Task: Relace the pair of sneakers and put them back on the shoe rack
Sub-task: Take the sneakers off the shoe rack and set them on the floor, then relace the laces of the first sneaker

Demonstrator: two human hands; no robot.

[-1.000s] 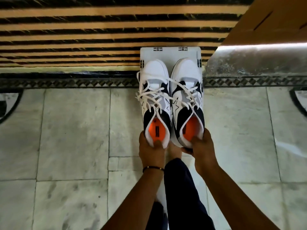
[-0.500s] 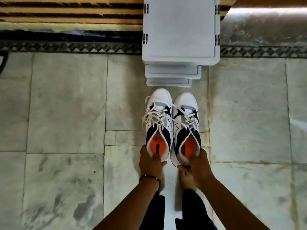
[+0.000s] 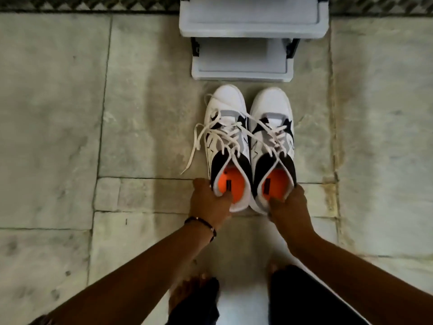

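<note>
Two white, black and grey sneakers with orange insoles sit side by side on the marble floor, toes toward the rack. My left hand (image 3: 210, 200) grips the heel of the left sneaker (image 3: 226, 137), thumb inside the opening. My right hand (image 3: 289, 204) grips the heel of the right sneaker (image 3: 273, 134) the same way. White laces lie loose across both shoes, and one end trails onto the floor at the left. The white tiered shoe rack (image 3: 253, 26) stands just beyond the toes, its shelves bare.
Pale marble floor tiles (image 3: 51, 113) spread left and right. A dark patterned border strip (image 3: 89, 3) runs along the top edge. My bare feet and dark trouser legs (image 3: 304, 299) are at the bottom, behind the shoes.
Both hands have brought the sneakers down from in front of the rack's top to the floor before its lowest shelf. The view has tilted downward and moved closer.
</note>
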